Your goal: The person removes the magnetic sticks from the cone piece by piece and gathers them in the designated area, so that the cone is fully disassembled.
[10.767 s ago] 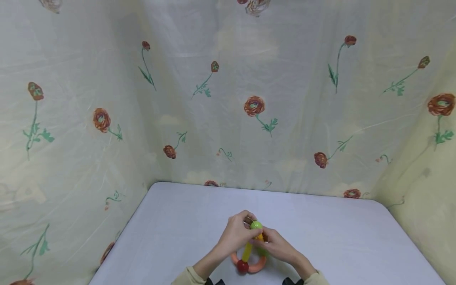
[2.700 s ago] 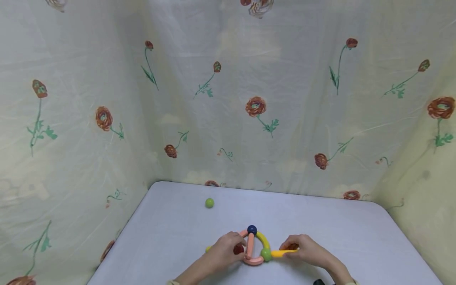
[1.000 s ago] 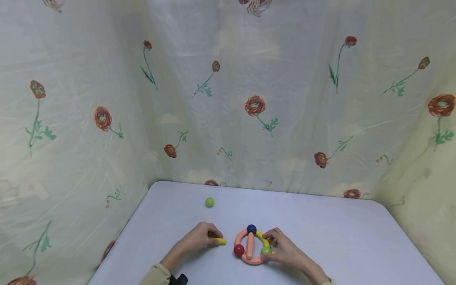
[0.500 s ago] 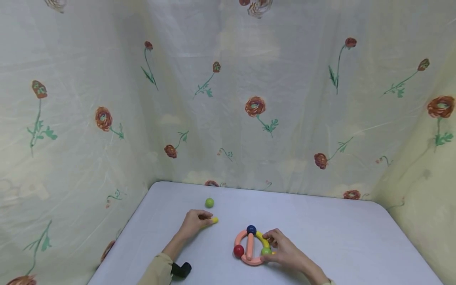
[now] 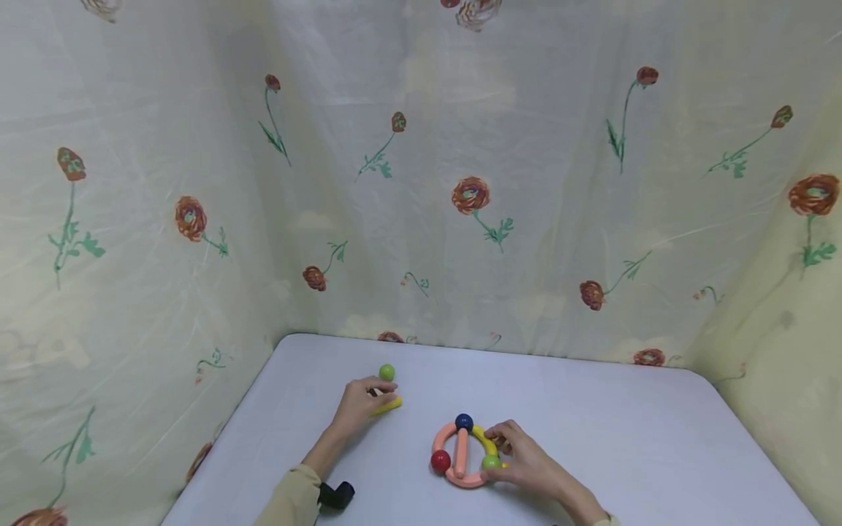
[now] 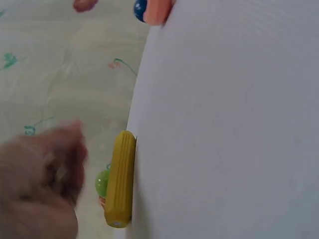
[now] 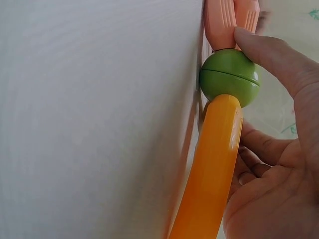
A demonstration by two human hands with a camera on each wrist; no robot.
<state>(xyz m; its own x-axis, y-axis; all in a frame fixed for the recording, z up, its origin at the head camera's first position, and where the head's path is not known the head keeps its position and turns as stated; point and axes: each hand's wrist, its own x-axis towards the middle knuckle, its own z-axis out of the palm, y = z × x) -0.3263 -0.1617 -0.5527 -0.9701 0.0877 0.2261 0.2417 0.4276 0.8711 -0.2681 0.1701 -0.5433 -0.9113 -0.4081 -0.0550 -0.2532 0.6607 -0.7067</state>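
L hand [image 5: 357, 403] now off ylw rod [image 6: 120, 180]

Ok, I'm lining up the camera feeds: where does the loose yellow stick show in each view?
Head: the loose yellow stick lies below and slightly left of picture centre, at the left hand.
Left wrist: the stick is left of centre in the lower half, right of the hand.
Right wrist: not in it.
Shared landmark: the white table, in all three.
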